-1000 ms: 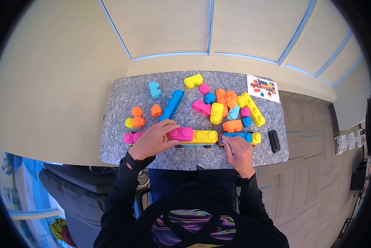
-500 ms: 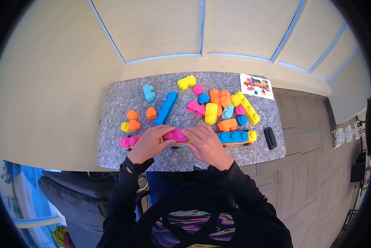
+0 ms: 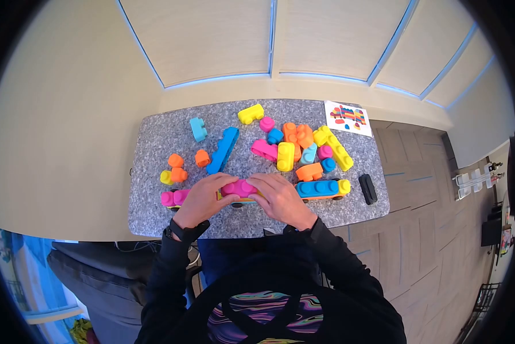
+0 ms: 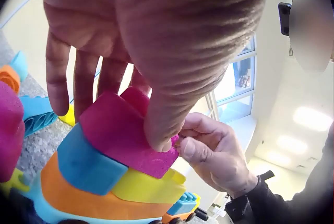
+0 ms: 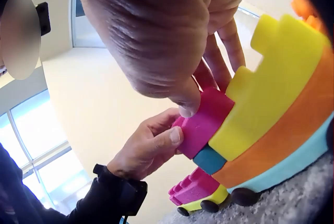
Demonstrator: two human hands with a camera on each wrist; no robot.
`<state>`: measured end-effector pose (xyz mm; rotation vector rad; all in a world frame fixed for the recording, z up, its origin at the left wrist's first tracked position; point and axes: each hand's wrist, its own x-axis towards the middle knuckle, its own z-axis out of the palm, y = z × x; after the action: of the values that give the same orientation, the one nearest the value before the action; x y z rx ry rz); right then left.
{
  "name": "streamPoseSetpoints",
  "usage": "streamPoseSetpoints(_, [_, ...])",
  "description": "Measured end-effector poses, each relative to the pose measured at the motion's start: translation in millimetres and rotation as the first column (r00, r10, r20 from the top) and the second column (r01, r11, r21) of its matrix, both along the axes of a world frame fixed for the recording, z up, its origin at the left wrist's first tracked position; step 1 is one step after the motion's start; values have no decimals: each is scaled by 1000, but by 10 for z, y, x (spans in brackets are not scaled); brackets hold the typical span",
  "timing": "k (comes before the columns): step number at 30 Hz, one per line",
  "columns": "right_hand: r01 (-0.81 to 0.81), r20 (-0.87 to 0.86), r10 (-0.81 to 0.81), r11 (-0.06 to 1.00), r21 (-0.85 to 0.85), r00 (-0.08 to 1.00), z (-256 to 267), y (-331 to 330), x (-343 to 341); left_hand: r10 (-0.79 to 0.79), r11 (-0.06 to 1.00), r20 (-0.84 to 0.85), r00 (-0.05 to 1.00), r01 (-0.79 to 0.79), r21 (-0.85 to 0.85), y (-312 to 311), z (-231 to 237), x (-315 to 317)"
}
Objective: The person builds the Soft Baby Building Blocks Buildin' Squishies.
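Since the pink block (image 3: pixel 238 188) bridges a blue block (image 4: pixel 88 162) and yellow block (image 4: pixel 147 187), my left hand (image 3: pixel 199 200) and right hand (image 3: pixel 284 200) pinch it, presumably for steadiness.

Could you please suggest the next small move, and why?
Probably press the pink brick straight down: the left hand and right hand both grip it, and it bridges the blue brick and yellow brick beneath, so even pressure might seat it firmly.
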<state>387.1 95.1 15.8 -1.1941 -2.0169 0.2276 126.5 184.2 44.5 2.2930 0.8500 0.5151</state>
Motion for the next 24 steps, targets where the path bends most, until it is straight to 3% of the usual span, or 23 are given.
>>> streamPoseSetpoints(5, [23,-52,-24,1000,-10,998,64,274,253,1,1000,29,1000,-2,19,-2,-85,-22])
streamPoseSetpoints(8, [132,-76,-131,991,6,988,115,625,482,6,1000,31,1000,-6,15,-6,-89,-30])
streamPoseSetpoints(11, [230,249,-249,968,104,936,-139,946,648,-4,999,56,998,2,39,1,-108,-31])
streamPoseSetpoints(12, [231,250,-251,967,108,935,-249,1007,686,-2,999,55,998,-1,40,0,-110,-32])
streamPoseSetpoints(14, [237,546,-219,971,40,808,-309,1067,684,-1,999,56,998,-1,41,2,-118,-34])
streamPoseSetpoints(17, [270,615,-193,962,-32,764,-371,1142,693,1,999,62,998,-3,39,4,-118,-36])
streamPoseSetpoints(24, [364,590,-209,918,-157,780,-511,1238,759,2,999,50,999,-4,34,2,-114,-46])
